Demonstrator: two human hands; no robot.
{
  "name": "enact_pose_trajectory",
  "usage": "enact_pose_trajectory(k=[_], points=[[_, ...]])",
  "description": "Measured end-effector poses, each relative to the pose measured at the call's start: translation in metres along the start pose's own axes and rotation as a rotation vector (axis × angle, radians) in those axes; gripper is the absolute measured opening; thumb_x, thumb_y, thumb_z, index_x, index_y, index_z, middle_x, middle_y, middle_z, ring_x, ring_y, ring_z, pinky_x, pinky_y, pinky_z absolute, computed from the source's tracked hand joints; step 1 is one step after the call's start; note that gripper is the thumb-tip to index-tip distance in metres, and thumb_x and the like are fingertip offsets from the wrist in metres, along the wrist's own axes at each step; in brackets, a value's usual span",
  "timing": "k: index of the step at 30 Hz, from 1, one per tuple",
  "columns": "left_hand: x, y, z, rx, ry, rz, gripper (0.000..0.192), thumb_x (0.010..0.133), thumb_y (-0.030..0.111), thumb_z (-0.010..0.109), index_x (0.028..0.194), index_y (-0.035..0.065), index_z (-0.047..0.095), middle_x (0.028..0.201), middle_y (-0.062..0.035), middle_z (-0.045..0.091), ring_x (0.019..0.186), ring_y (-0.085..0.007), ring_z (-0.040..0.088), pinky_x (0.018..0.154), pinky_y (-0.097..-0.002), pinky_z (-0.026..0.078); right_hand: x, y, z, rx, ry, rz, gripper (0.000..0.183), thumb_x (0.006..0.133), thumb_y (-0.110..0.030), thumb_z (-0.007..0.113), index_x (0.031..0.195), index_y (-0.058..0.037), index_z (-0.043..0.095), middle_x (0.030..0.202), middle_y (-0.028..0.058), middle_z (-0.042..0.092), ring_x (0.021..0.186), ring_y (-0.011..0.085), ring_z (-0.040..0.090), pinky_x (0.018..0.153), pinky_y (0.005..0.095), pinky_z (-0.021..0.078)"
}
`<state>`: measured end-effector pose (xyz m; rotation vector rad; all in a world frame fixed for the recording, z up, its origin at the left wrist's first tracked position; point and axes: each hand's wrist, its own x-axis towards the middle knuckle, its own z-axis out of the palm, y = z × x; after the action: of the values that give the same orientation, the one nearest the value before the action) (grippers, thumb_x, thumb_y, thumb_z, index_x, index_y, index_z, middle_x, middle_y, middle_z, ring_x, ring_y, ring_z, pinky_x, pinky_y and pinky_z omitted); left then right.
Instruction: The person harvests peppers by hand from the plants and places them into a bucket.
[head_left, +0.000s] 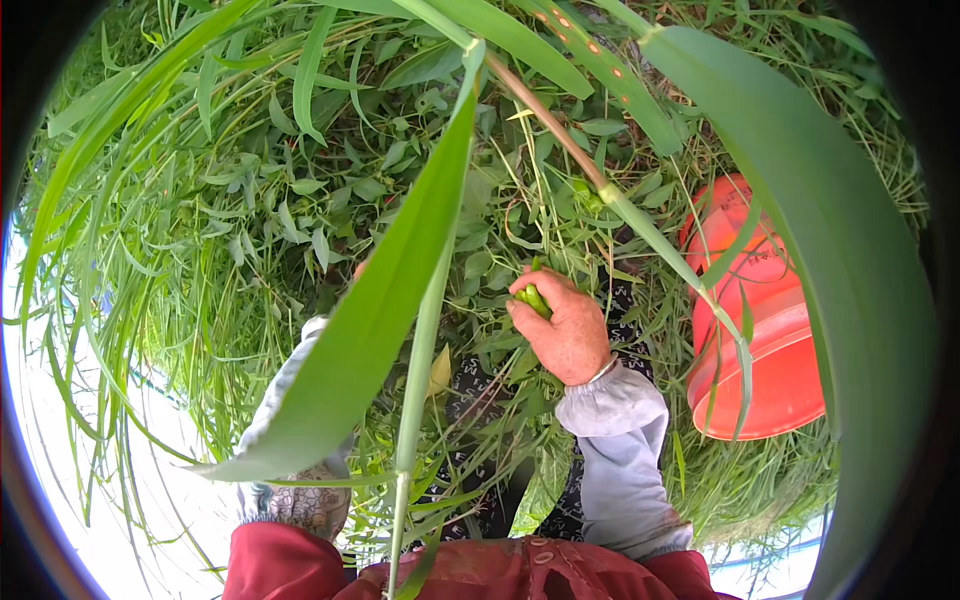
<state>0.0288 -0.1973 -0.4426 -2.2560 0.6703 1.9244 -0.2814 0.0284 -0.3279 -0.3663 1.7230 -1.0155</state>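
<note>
My right hand (566, 330) is closed round a green pepper (532, 300), just right of the middle of the view, over leafy plants (480, 217). A pale cuff and a thin bracelet show at its wrist. My left hand (361, 270) is mostly hidden behind a broad green leaf (390, 300); only a small patch of skin shows at the leaf's edge, so its fingers cannot be seen. The pale left sleeve (281, 382) reaches up behind the same leaf. Another green pepper (589, 199) hangs among the foliage above my right hand.
A red plastic bucket (757, 337) lies tilted in the grass on the right, partly behind a large grass blade (847, 225). A jointed stem (551, 124) crosses close before the camera. Tall grass (142, 247) fills the left. My legs in patterned trousers (476, 450) are below.
</note>
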Motion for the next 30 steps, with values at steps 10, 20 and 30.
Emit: enact_pose_trajectory(k=[10, 20, 30], points=[[0.013, 0.078, 0.089, 2.383, 0.085, 0.553, 0.033, 0.087, 0.029, 0.048, 0.111, 0.0075, 0.054, 0.111, -0.0121, 0.056, 0.103, -0.0260, 0.052, 0.089, -0.0388, 0.040, 0.000, -0.007, -0.006, 0.002, -0.028, 0.119, 0.020, 0.077, -0.019, 0.064, 0.093, -0.0085, 0.058, 0.093, 0.0112, 0.060, 0.081, 0.0298, 0.060, 0.072, 0.0318, 0.0475], [0.024, 0.063, 0.067, 1.996, 0.161, 0.617, 0.032, 0.084, 0.036, 0.050, 0.097, 0.0097, 0.063, 0.096, -0.0103, 0.063, 0.087, -0.0237, 0.060, 0.073, -0.0327, 0.047, -0.003, -0.006, 0.000, -0.054, 0.111, 0.014, 0.017, 0.077, -0.021, 0.062, 0.089, -0.0109, 0.056, 0.087, 0.0080, 0.058, 0.075, 0.0303, 0.058, 0.065, 0.0383, 0.0458], [-0.101, 0.031, 0.055, 2.567, -0.041, 0.782, 0.036, 0.079, 0.019, 0.055, 0.114, 0.0105, 0.054, 0.097, -0.0111, 0.062, 0.096, -0.0273, 0.056, 0.083, -0.0374, 0.044, -0.001, 0.017, 0.023, 0.138, 0.065, 0.029, 0.018, 0.076, -0.020, 0.062, 0.090, -0.0106, 0.056, 0.089, 0.0104, 0.059, 0.076, 0.0317, 0.058, 0.066, 0.0384, 0.0462]])
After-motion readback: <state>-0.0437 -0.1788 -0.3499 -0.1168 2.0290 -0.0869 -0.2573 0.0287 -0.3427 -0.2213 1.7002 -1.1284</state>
